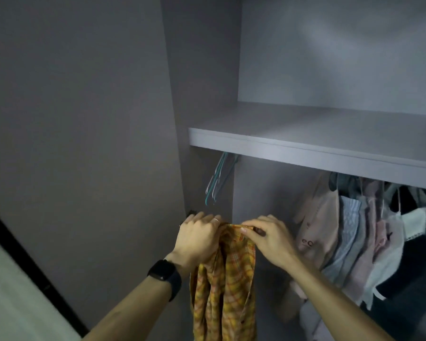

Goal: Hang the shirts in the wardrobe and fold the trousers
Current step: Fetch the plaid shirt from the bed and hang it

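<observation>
A yellow and orange plaid shirt (224, 286) hangs down in front of the open wardrobe, held up at its top by both hands. My left hand (198, 238), with a dark watch on the wrist and a ring on a finger, grips the shirt's upper left part. My right hand (266, 236) pinches the collar edge at the upper right. Whether a hanger is inside the shirt is hidden by the cloth and my hands. Several empty hangers (217, 179), teal and pale, hang under the shelf just above my hands.
A grey shelf (305, 148) spans the wardrobe above the hanging space. Several garments (354, 232), pink, striped, white and dark, hang at the right. A grey side panel (84, 119) stands at the left, with a black edge at lower left.
</observation>
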A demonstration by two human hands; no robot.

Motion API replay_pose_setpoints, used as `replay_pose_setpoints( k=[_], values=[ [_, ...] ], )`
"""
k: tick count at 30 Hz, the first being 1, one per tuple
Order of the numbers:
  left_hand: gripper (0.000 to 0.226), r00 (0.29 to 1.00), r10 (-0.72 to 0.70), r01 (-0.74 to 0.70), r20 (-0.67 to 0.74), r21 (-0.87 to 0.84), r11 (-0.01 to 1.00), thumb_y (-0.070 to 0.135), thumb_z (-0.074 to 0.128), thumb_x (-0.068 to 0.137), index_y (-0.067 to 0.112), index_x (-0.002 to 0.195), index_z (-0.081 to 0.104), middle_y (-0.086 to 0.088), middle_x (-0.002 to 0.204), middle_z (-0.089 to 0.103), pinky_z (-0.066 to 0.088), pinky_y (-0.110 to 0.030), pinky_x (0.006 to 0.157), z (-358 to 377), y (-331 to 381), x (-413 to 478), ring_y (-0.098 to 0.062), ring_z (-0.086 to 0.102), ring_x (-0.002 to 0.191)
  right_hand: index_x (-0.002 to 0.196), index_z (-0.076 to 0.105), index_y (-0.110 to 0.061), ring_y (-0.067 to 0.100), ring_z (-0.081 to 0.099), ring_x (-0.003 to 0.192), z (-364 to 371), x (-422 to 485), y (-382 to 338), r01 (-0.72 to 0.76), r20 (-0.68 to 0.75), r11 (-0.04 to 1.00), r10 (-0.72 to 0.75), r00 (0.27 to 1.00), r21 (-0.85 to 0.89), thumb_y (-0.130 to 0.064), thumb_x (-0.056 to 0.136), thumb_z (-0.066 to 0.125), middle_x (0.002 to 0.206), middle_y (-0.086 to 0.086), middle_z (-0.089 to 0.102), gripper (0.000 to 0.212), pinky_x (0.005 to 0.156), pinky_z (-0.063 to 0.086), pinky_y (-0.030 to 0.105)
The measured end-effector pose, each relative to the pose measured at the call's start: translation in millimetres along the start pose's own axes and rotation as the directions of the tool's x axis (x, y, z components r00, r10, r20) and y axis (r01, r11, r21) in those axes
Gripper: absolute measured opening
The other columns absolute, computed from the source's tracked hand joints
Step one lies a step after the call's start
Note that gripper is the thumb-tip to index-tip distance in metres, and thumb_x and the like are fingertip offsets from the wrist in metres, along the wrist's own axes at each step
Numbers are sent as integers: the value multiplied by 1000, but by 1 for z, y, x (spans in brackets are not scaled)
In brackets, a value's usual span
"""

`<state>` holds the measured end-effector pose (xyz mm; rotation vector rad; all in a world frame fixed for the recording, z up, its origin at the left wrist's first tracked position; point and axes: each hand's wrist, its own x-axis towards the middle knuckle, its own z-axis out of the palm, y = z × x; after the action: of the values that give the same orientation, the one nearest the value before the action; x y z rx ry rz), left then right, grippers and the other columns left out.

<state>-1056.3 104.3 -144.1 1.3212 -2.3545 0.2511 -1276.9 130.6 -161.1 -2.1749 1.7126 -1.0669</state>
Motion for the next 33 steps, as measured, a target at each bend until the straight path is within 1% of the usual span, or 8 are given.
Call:
replay_pose_setpoints(
  k=[3, 6, 9, 14, 19, 25, 30, 33],
  values=[
    [13, 996, 60, -45, -73, 196, 980, 24, 74, 75, 23, 85, 67, 7, 79, 66, 43, -36, 72, -6, -18, 12, -24, 61, 79, 105, 76, -33, 2, 54, 83, 2, 20, 1, -1, -2, 1000, 1, 1000, 28, -37, 93, 70, 86, -20, 64, 14, 72, 45, 21],
    [26, 992, 42, 0, -119, 332, 943, 15, 75, 72, 17, 97, 73, -7, 108, 72, 36, -46, 97, -18, -48, 25, -35, 63, 110, 110, 72, -28, 4, 61, 81, 4, 43, 5, -46, -7, 992, 47, 999, 115, -32, 92, 72, 90, -16, 68, 18, 75, 48, 21],
    [35, 997, -12, 52, -81, 514, 856, 18, 77, 72, 17, 107, 77, -14, 143, 58, 14, -59, 118, -32, -79, 28, -38, 43, 142, 121, 64, -29, 10, 63, 86, 7, 67, 12, -125, 79, 985, 116, 990, 121, -38, 93, 68, 103, -12, 70, 30, 79, 45, 20],
    [27, 989, 40, 53, -139, 604, 795, 12, 77, 74, 13, 101, 75, -18, 156, 42, -3, -58, 124, -27, -126, 26, -41, 26, 150, 126, 59, -26, 18, 64, 112, 39, 110, 29, -304, 165, 945, 282, 945, 122, -45, 93, 65, 116, -7, 69, 38, 96, 47, 28],
    [34, 956, 194, -8, -219, 641, 767, 19, 40, 88, 16, 99, 72, -20, 160, 33, -6, -60, 123, -2, -143, 30, -44, 20, 151, 133, 57, -18, 25, 59, 124, 89, 147, 44, -408, 178, 909, 388, 904, 88, -45, 94, 64, 131, 3, 65, 49, 100, 45, 29],
    [31, 915, 315, -52, -252, 701, 712, 19, 36, 95, 17, 102, 67, -24, 160, 31, 0, -60, 124, 31, -162, 31, -44, 23, 150, 109, 55, -18, 29, 61, 113, 160, 189, 60, -442, 132, 893, 430, 893, 81, -51, 99, 53, 114, 5, 63, 34, 81, 41, 27],
    [29, 886, 340, -12, -314, 720, 694, 19, 33, 101, 18, 104, 63, -28, 162, 23, -2, -63, 122, 59, -165, 34, -44, 19, 152, 112, 67, -15, 28, 71, 95, 197, 208, 78, -499, 12, 823, 516, 857, 272, -66, 93, 48, 105, 8, 74, 58, 79, 51, 29],
    [37, 890, 332, 4, -312, 734, 679, 21, 28, 101, 20, 108, 64, -29, 162, 20, -3, -64, 121, 61, -165, 36, -44, 16, 152, 79, 72, -18, 27, 72, 85, 202, 215, 76, -462, -30, 832, 494, 869, 307, -65, 91, 56, 83, 5, 74, 51, 82, 57, 35]
  ],
)
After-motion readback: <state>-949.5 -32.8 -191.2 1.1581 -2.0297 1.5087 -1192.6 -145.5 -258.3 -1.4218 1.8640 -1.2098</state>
